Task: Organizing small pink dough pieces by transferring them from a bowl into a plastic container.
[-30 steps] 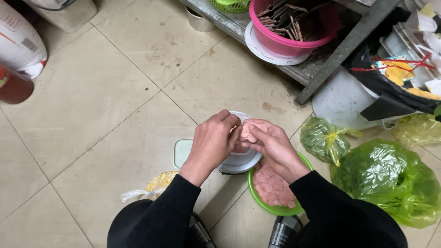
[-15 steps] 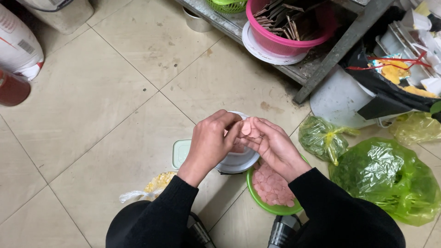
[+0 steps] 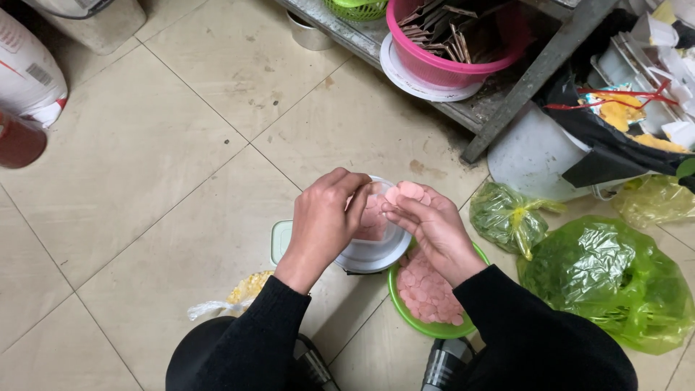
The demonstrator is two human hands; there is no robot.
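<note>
Peeling pink meat slices (image 3: 410, 194) apart over the clear round container (image 3: 376, 250) on the floor tiles: your right hand (image 3: 434, 232) cradles the stack, your left hand (image 3: 326, 217) pinches one slice. Next, lay it in gently, judging by the green bowl (image 3: 405, 311) of slices just beside.

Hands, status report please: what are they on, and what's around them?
Left hand on clear tub. Right hand holding pink slices over it. Green bowl of slices beneath, nothing blocking.
</note>
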